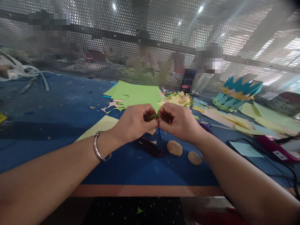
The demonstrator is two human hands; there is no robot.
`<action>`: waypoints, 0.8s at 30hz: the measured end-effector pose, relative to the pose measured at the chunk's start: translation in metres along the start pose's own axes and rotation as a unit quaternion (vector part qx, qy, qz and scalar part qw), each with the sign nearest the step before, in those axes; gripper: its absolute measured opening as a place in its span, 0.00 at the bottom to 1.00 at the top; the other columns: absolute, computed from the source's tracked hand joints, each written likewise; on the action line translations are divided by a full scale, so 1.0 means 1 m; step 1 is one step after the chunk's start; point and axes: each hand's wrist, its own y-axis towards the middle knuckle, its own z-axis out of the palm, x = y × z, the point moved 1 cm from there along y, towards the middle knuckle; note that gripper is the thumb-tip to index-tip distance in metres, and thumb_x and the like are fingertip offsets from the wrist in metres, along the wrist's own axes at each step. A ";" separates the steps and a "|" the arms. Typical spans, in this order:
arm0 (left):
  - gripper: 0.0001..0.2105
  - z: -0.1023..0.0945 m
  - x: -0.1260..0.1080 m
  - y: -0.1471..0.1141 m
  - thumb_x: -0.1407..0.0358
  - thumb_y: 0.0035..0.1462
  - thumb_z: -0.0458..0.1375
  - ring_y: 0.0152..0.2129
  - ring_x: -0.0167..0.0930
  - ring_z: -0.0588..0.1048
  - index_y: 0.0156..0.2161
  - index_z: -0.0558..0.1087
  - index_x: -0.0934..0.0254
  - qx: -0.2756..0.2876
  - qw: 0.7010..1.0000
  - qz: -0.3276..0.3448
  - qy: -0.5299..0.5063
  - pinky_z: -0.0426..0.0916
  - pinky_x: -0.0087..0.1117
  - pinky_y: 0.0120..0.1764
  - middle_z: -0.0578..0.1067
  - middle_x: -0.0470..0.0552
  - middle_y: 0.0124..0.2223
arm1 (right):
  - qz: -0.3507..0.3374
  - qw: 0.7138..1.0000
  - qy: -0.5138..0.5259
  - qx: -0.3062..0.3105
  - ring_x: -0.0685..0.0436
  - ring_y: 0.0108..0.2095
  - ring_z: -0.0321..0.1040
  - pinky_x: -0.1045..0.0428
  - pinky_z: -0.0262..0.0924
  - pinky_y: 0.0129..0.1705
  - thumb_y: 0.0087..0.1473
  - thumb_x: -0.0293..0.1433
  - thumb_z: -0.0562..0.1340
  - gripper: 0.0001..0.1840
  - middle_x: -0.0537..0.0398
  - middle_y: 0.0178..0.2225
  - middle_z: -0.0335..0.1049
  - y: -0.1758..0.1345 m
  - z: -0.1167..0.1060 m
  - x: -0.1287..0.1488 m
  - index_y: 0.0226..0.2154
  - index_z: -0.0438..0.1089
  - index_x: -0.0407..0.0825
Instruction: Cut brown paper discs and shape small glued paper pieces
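Note:
Between the fingertips of both hands is a small curled piece of green paper (154, 116). My left hand (136, 120) is closed in a pinch on its left side, a silver bangle on that wrist. From the other side my right hand (179, 120) pinches it, thumb against fingers. Under the hands lie a dark red slim tool (148, 147), partly covered by the left hand, and two round tan discs (174, 148). Behind them are green paper sheets (138, 93) and cut paper scraps (114, 105).
A perforated metal screen (105, 40) runs behind the blue table (70, 97). Small paper flowers (180, 98) lie behind my right hand. To the right are a blue-and-yellow folded paper piece (236, 93), paper strips (225, 117), a magenta power strip (276, 150) and black cables.

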 end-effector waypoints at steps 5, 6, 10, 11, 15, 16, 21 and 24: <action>0.05 -0.003 0.002 0.000 0.65 0.53 0.63 0.21 0.26 0.65 0.29 0.72 0.62 0.004 1.000 -0.011 -0.018 0.57 0.29 0.27 0.71 0.43 0.23 | 0.006 1.000 -0.006 -0.008 0.51 0.25 0.59 0.53 0.52 0.29 0.49 0.25 0.62 0.06 0.60 0.25 0.64 0.000 -0.001 0.000 0.27 0.64 0.50; 0.05 -0.004 0.002 0.000 0.65 0.52 0.62 0.21 0.26 0.65 0.28 0.72 0.62 0.003 1.000 -0.011 -0.017 0.57 0.29 0.27 0.71 0.43 0.23 | 0.007 1.000 -0.006 -0.008 0.51 0.25 0.59 0.53 0.52 0.29 0.49 0.25 0.62 0.06 0.60 0.25 0.64 0.000 -0.001 0.000 0.27 0.64 0.50; 0.05 -0.007 0.002 0.001 0.67 0.51 0.63 0.20 0.25 0.65 0.27 0.71 0.62 0.005 1.000 -0.004 0.003 0.57 0.29 0.26 0.71 0.43 0.23 | 0.010 1.000 -0.007 -0.005 0.51 0.26 0.60 0.53 0.52 0.29 0.48 0.25 0.62 0.05 0.60 0.25 0.65 0.000 -0.001 -0.002 0.27 0.65 0.49; 0.05 -0.008 0.002 0.002 0.67 0.51 0.63 0.20 0.25 0.65 0.27 0.71 0.62 0.004 1.000 -0.001 0.008 0.57 0.29 0.26 0.71 0.43 0.23 | 0.011 1.000 -0.007 -0.004 0.51 0.25 0.60 0.53 0.52 0.29 0.48 0.24 0.62 0.05 0.60 0.25 0.65 0.000 -0.002 -0.003 0.27 0.65 0.49; 0.05 -0.013 0.005 0.005 0.67 0.51 0.63 0.19 0.25 0.65 0.27 0.72 0.62 -0.010 1.000 0.004 -0.001 0.56 0.29 0.24 0.71 0.42 0.22 | 0.029 0.999 0.005 -0.018 0.51 0.25 0.60 0.53 0.53 0.28 0.46 0.23 0.63 0.05 0.61 0.25 0.65 -0.001 -0.006 -0.013 0.26 0.66 0.49; 0.05 -0.013 0.006 0.005 0.67 0.51 0.64 0.19 0.25 0.65 0.28 0.72 0.62 -0.013 1.000 0.001 -0.011 0.56 0.29 0.24 0.72 0.43 0.22 | 0.037 0.999 0.014 -0.023 0.52 0.25 0.59 0.53 0.53 0.27 0.46 0.23 0.63 0.05 0.61 0.25 0.65 -0.001 -0.008 -0.015 0.26 0.67 0.49; 0.05 -0.011 0.010 0.006 0.66 0.53 0.64 0.19 0.25 0.65 0.28 0.74 0.63 -0.003 0.999 -0.020 -0.051 0.56 0.28 0.23 0.73 0.44 0.22 | 0.058 0.996 0.067 -0.007 0.53 0.22 0.59 0.53 0.54 0.26 0.50 0.25 0.62 0.03 0.60 0.26 0.66 -0.001 -0.010 -0.014 0.31 0.71 0.48; 0.04 -0.009 0.011 0.006 0.66 0.53 0.63 0.19 0.24 0.65 0.29 0.74 0.63 -0.005 0.998 -0.033 -0.061 0.56 0.28 0.23 0.73 0.43 0.22 | 0.047 0.996 0.072 -0.003 0.52 0.23 0.61 0.53 0.56 0.26 0.52 0.27 0.63 0.03 0.59 0.27 0.67 -0.001 -0.009 -0.008 0.33 0.71 0.47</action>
